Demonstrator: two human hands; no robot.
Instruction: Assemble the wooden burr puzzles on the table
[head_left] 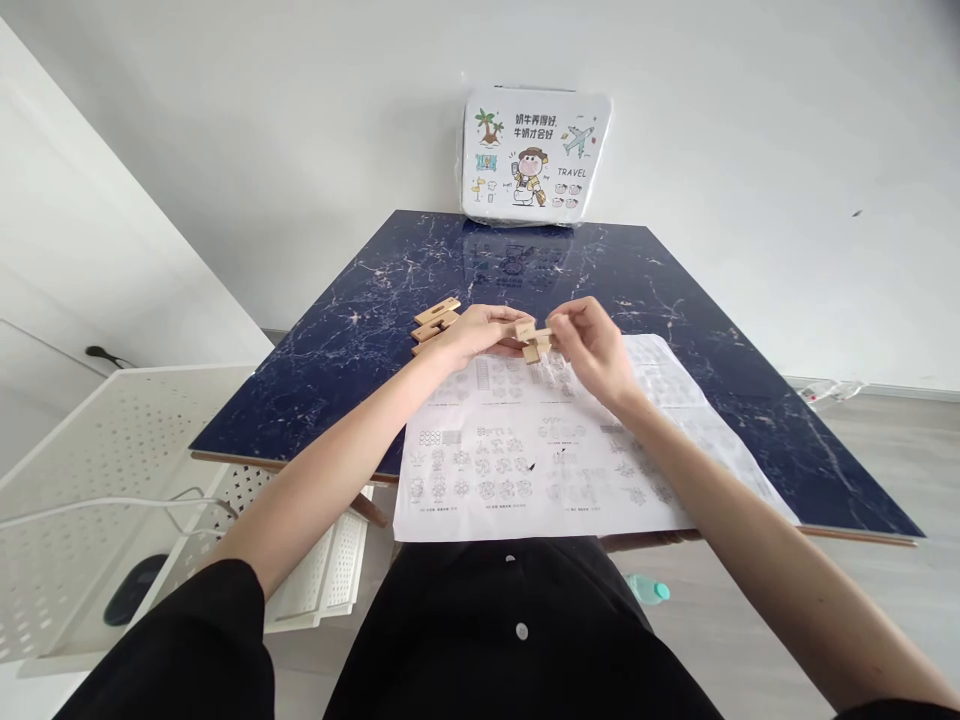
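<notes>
Above the back edge of a printed diagram sheet (pixel 487 500), my left hand (pixel 480 335) is closed around a small cluster of wooden puzzle pieces (pixel 534 352). My right hand (pixel 589 345) pinches a short wooden piece (pixel 541 337) whose left end meets that cluster. Whether the pieces interlock or only touch cannot be made out. Several loose notched wooden pieces (pixel 436 313) lie on the table just left of my left hand, one partly hidden by it. The sheet carries rows of small line drawings.
The dark blue marbled table (pixel 352 290) reaches back to a wall. A white cartoon-printed case (pixel 534 155) leans there at the far edge. On the left stands a white perforated rack (pixel 150 420) with a cable and a dark object. A bottle (pixel 649 589) is on the floor.
</notes>
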